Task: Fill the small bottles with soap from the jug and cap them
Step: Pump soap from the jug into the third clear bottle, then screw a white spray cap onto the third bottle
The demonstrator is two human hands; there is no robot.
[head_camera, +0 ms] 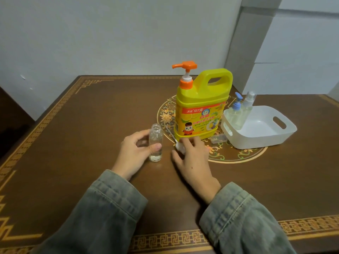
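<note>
Head view: my left hand (pixel 134 154) grips uncapped clear bottle (pixel 156 143); right hand (pixel 192 158) fingers spread on pump cap (pixel 179 146), jug (pixel 201 105) just beyond, bare surface (pixel 82 125) to left.

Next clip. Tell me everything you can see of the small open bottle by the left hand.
The small bottle is clear, plastic by the look of it, round with a narrow threaded neck and no cap on. It stands upright on the brown table, in front and to the left of the yellow jug. A little clear liquid seems to sit at its bottom; how much is hard to tell. The left hand holds it in a light grip, thumb across the front, fingers behind. The right hand does not touch it.
</note>
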